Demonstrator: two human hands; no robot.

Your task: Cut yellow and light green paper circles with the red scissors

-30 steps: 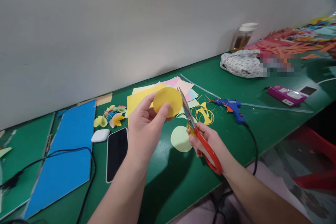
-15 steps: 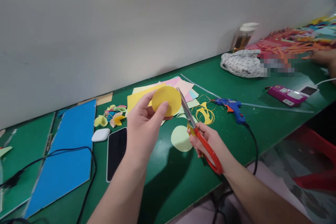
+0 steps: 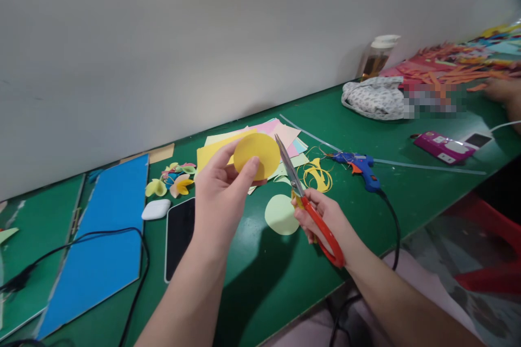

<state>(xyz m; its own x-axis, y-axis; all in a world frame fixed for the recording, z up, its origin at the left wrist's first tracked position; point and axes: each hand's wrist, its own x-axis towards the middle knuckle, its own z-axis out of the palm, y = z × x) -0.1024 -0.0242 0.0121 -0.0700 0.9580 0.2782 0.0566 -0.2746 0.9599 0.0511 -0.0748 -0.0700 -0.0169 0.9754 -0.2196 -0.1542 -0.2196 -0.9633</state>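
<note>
Between thumb and fingers, my left hand (image 3: 226,187) pinches a yellow paper circle (image 3: 260,150) above the table. My right hand (image 3: 323,219) grips red-handled scissors (image 3: 290,165), blades closed or nearly so, their tips pointing up beside the circle's right edge. Below, a pale green paper circle (image 3: 280,216) lies on the green table (image 3: 260,282), partly behind the right hand's fingers. Behind my left hand rests a stack of coloured paper sheets (image 3: 215,140). Curled yellow paper offcuts (image 3: 319,176) lie just past the scissors.
A blue glue gun (image 3: 360,165) with a cord lies to the right. Leftward are paper flowers (image 3: 173,179), a white case (image 3: 156,209), a phone (image 3: 179,236) and a blue board (image 3: 103,238). Another person's hand (image 3: 502,89) is among orange paper strips at far right, past a fabric pouch (image 3: 374,98).
My left hand and the yellow circle have shifted very slightly left. The scissors stay almost where they were, beside the circle's edge.
</note>
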